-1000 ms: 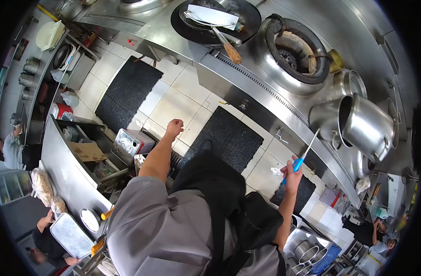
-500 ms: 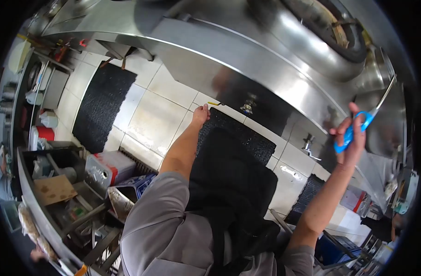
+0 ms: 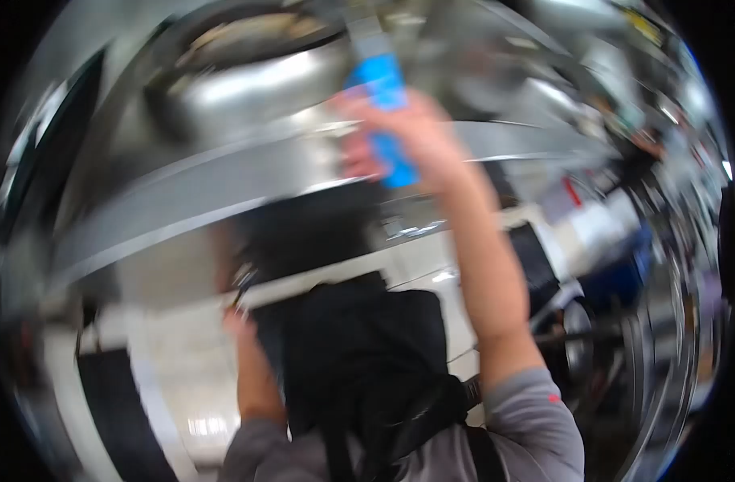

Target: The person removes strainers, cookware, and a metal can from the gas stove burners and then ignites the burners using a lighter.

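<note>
My right hand is raised above the front edge of the steel cooking counter, closed around the blue handles of scissors. Their metal blades point up and away, blurred by motion. My left hand reaches down low below the counter, its fingertips at a small metal valve fitting. Blur hides how those fingers are set and whether they grip it. A second metal fitting sits farther right under the counter edge, below my right hand.
A round wok burner is set into the steel counter. Black mats lie on the white tiled floor. At the right, smeared by motion, are a white container with a red part and a blue crate.
My view has swung to the right and blurred. My right hand has moved in over the counter front, still holding the scissors. My left hand was beside a yellow lever, which I cannot make out now.
</note>
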### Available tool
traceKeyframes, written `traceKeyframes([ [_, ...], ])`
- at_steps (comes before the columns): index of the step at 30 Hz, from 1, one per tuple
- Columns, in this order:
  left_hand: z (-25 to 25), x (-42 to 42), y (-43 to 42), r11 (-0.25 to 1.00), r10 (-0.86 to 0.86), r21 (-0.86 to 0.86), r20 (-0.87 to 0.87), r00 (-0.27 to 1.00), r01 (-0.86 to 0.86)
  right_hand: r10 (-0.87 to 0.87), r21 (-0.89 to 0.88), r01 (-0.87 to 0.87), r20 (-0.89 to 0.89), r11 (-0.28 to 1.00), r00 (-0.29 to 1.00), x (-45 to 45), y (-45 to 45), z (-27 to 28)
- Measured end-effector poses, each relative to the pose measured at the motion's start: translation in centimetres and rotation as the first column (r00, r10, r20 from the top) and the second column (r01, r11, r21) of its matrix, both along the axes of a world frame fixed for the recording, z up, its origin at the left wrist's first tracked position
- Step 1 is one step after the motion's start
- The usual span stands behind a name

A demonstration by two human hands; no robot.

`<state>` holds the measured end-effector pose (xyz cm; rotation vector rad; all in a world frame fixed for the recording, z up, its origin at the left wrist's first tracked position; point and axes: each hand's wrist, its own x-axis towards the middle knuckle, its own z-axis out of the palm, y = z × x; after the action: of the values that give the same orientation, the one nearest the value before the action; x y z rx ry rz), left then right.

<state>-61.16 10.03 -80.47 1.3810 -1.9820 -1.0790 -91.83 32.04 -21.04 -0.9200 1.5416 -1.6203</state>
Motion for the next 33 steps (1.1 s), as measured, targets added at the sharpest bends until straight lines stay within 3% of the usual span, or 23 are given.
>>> traceKeyframes([
  [1, 1.3, -1.1, 0.1, 0.899, 0.324, 0.405, -0.363, 0.874, -0.165, 0.023, -0.028, -0.022, 0.045, 0.999, 0.999, -0.1, -0.1, 0.1],
  [2, 2.7, -2.1, 0.4, 0.698, 0.662, 0.667, -0.463, 0.589, -0.261, 0.063, -0.049, -0.060, 0.070, 0.997, 0.996, -0.2, 0.0, 0.3],
  [3, -0.7, -1.2, -1.7, 0.813, 0.503, 0.520, -0.399, 0.767, -0.263, 0.127, -0.096, -0.118, 0.091, 0.988, 0.988, -0.8, -0.1, 0.0],
  [4, 5.2, -2.0, 0.5, 0.583, 0.729, 0.785, -0.393, 0.560, -0.209, 0.106, -0.124, -0.097, 0.065, 0.987, 0.992, -0.6, 0.0, -0.1],
  [6, 7.5, -2.3, 0.9, 0.557, 0.765, 0.801, -0.394, 0.509, -0.218, 0.088, -0.167, -0.081, 0.037, 0.983, 0.995, 0.2, 0.1, -0.1],
  [11, 6.7, -2.1, 0.7, 0.438, 0.828, 0.895, -0.363, 0.427, -0.087, 0.064, -0.170, -0.070, -0.041, 0.983, 0.997, 0.9, 0.2, -0.2],
  [13, 6.0, -2.0, 0.3, 0.331, 0.838, 0.938, -0.340, 0.426, 0.099, 0.061, -0.187, -0.070, -0.056, 0.980, 0.997, 1.0, 0.3, -0.4],
  [14, 5.3, -2.2, 0.1, 0.340, 0.833, 0.934, -0.353, 0.427, 0.108, 0.059, -0.213, -0.077, -0.089, 0.974, 0.994, 1.1, 0.4, -0.5],
  [17, 3.7, -3.4, -0.1, 0.148, 0.856, 0.919, -0.304, 0.419, 0.365, 0.013, -0.270, -0.059, -0.168, 0.961, 0.986, 1.8, 1.1, -1.1],
  [20, 3.2, -3.4, -0.4, 0.131, 0.851, 0.929, -0.284, 0.442, 0.346, -0.087, -0.426, -0.017, -0.225, 0.904, 0.971, 3.0, 3.1, -1.6],
  [22, 3.2, -3.3, -0.5, 0.131, 0.846, 0.934, -0.280, 0.454, 0.331, -0.293, -0.547, 0.117, -0.246, 0.829, 0.924, 3.3, 6.7, -1.3],
  [25, 3.1, -3.1, -0.5, 0.152, 0.850, 0.914, -0.315, 0.422, 0.376, -0.781, -0.790, 0.343, -0.255, 0.508, 0.569, 3.7, 16.9, 2.3],
  [26, 3.0, -3.1, -0.4, 0.156, 0.839, 0.915, -0.322, 0.440, 0.371, -0.928, -0.876, 0.365, -0.203, 0.315, 0.312, 4.2, 20.5, 4.0],
  [28, 2.8, -3.2, -0.4, 0.155, 0.837, 0.925, -0.309, 0.451, 0.346, -0.967, -0.943, 0.322, -0.156, 0.084, -0.204, 5.8, 29.9, 8.0],
  [29, 2.6, -3.2, -0.5, 0.166, 0.842, 0.934, -0.300, 0.448, 0.315, -0.875, -0.968, 0.250, -0.112, -0.011, -0.471, 7.0, 34.4, 9.7],
  [30, 2.5, -3.1, -0.3, 0.155, 0.842, 0.939, -0.288, 0.457, 0.306, -0.598, -0.985, 0.169, -0.113, -0.038, -0.793, 9.0, 39.5, 10.7],
  [31, 2.5, -3.1, -0.4, 0.178, 0.827, 0.928, -0.320, 0.462, 0.326, -0.158, -0.996, 0.071, -0.062, -0.053, -0.986, 11.2, 44.6, 11.3],
  [32, 2.4, -3.1, -0.4, 0.200, 0.813, 0.915, -0.354, 0.462, 0.349, 0.007, -0.997, 0.016, -0.017, -0.077, -1.000, 13.8, 49.0, 12.1],
  [33, 2.3, -3.2, -0.4, 0.195, 0.816, 0.918, -0.347, 0.462, 0.345, -0.490, -0.980, -0.041, 0.133, -0.194, -0.862, 16.7, 51.4, 14.1],
])
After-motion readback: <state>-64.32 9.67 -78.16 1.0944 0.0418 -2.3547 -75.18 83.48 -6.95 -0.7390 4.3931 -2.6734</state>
